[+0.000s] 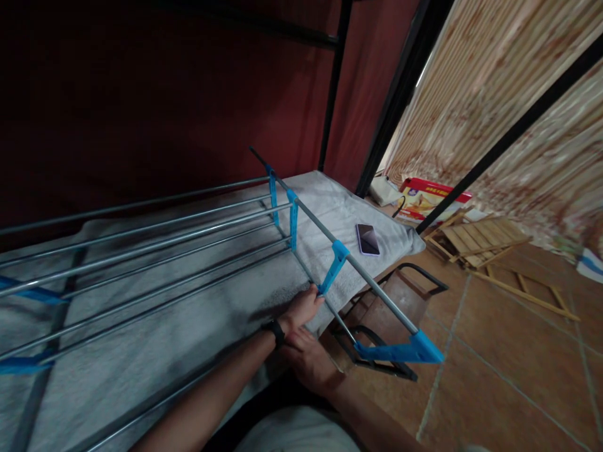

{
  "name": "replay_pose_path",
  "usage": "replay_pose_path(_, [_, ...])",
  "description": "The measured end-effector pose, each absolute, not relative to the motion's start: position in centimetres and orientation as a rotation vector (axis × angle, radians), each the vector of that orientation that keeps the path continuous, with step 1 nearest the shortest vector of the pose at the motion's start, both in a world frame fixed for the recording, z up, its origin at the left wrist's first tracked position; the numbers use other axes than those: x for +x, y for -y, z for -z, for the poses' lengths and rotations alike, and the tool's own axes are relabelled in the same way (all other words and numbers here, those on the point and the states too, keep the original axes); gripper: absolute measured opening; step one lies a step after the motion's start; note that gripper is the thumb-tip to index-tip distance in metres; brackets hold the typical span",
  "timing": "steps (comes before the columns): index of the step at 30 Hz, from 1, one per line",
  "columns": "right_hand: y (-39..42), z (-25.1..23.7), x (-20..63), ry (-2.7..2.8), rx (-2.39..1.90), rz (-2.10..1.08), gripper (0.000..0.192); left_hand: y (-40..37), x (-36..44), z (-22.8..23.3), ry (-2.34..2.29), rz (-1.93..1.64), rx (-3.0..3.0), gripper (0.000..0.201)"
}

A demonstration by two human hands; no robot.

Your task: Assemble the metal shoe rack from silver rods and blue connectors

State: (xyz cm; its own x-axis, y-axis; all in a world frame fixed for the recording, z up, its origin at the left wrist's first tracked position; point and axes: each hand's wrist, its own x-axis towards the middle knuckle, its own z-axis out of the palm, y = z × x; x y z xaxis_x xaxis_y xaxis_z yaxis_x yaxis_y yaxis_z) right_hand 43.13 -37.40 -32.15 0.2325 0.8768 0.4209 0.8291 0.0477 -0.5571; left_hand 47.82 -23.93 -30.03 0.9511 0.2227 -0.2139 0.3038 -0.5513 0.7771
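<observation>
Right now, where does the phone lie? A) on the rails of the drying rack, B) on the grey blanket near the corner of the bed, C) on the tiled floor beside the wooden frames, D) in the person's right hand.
B: the phone lies flat, screen up, on the grey blanket, past the drying rack, apart from the left hand and the right hand.

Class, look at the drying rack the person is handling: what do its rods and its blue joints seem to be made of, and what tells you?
Rods: probably metal, smooth silver-grey, with long highlights along them. Blue joints: likely moulded plastic, uniformly bright, matte. The left hand is at the lower end of one joint.
</observation>
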Motion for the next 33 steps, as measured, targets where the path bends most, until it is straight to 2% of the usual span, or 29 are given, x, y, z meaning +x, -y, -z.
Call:
replay_pose_path(7, [41.0, 31.6, 49.4, 0.689, -1.894, 0.058, 0.019, 23.4, 48.0, 30.1, -0.340, 0.050, 2.092, 0.003])
replay_pose_path(9, [40.2, 31.7, 50.7, 0.569, -1.872, -0.002, 0.032, 23.4, 48.0, 30.1, -0.334, 0.036, 2.063, 0.004])
replay_pose_path(11, [39.2, 31.9, 51.3, 0.570, -1.851, -0.119, 0.047, 23.4, 48.0, 30.2, -0.341, 0.028, 2.039, 0.005])
replay_pose_path(13, [38.3, 32.1, 51.4, 0.595, -1.844, -0.209, 0.051, 23.4, 48.1, 30.4, -0.361, 0.023, 2.024, 0.005])
replay_pose_path(33, [36.9, 31.8, 50.0, 0.539, -1.911, -0.177, 0.053, 23.5, 47.9, 30.0, -0.410, -0.044, 2.009, 0.010])
